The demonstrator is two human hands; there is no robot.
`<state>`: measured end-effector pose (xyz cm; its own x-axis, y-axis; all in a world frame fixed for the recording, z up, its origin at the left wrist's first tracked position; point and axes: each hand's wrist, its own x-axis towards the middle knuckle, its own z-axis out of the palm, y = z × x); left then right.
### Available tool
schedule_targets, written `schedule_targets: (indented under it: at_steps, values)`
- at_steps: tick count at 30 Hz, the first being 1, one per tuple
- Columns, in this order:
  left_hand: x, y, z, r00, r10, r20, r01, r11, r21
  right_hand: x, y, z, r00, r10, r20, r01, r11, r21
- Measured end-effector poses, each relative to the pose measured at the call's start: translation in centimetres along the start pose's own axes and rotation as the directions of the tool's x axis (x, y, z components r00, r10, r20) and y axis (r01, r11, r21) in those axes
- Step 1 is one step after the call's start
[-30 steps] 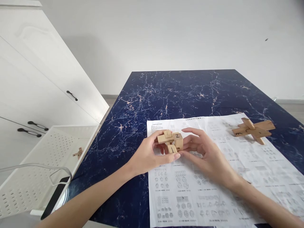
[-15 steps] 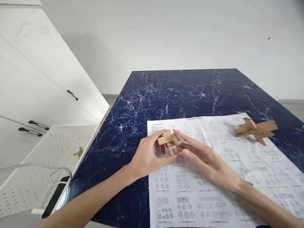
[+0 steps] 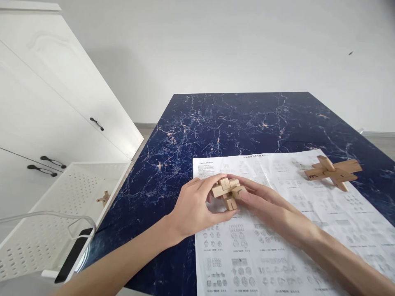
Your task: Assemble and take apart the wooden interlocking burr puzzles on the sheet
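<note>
A small wooden burr puzzle of interlocking numbered blocks is held between both hands above the printed sheet. My left hand grips it from the left, with fingers along its top and the thumb beneath its lower block. From the right, my right hand closes on it, its thumb pressed on the block at the right end. Some fingertips are hidden behind the puzzle. Farther right, a larger wooden interlocking puzzle rests on the sheet's upper right part.
The blue marbled table reaches back toward a pale wall. To the left stands a white cabinet with black handles. A white perforated basket beside the table holds another wooden puzzle, with a grey cable across it.
The puzzle has turned a little and sits slightly lower and to the right. My right thumb has moved up onto its right-hand block. The view has shifted slightly.
</note>
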<state>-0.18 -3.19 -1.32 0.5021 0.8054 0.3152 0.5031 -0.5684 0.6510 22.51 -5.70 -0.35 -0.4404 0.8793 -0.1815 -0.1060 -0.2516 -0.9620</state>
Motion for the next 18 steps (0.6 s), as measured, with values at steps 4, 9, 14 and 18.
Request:
schedule_targets:
  at_steps: [4, 9, 14, 18]
  values:
    - [-0.1, -0.2, 0.2, 0.994, 0.093, -0.057, -0.089, 0.994, 0.060, -0.1, 0.0, 0.0, 1.000, 0.015, 0.014, -0.017, 0.989, 0.149]
    - [0.0, -0.2, 0.6, 0.960, 0.217, -0.175, -0.197, 0.972, 0.127, -0.4, 0.6, 0.5, 0.999, 0.029, -0.044, -0.015, 0.954, 0.298]
    - [0.3, 0.2, 0.7, 0.952, 0.249, -0.180, -0.225, 0.964, 0.142, -0.5, 0.7, 1.2, 1.000, -0.015, -0.017, 0.019, 0.968, 0.249]
    - [0.3, 0.2, 0.7, 0.950, 0.261, -0.173, -0.234, 0.958, 0.163, -0.6, 0.7, 1.3, 0.999, -0.029, 0.030, 0.024, 0.991, 0.131]
